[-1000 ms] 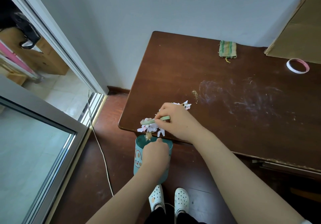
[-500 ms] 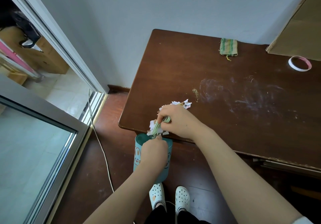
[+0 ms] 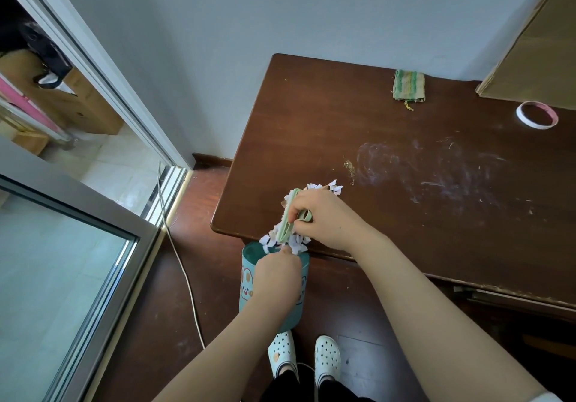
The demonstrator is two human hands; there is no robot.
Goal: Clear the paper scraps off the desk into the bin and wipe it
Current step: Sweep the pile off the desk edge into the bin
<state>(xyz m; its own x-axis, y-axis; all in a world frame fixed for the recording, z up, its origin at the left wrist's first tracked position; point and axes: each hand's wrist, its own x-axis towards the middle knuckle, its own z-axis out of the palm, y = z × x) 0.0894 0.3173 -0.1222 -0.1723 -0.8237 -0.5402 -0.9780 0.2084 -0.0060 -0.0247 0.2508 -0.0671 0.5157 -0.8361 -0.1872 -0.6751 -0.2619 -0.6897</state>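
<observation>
Could flick paper scraps [image 3: 298,241], heaped at the edge of the desk [image 3: 343,121], past the bin [image 3: 248,289] gripped at their 6 o'clock by the curled left hand [image 3: 276,274], if swept hard with the green brush [image 3: 286,219] clenched in the right hand [image 3: 327,217].

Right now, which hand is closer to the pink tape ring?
Right. The right hand is on the front corner of the desk, gripping a green brush, far across from the tape ring. The left hand is farther, below the desk edge, holding the bin.
</observation>
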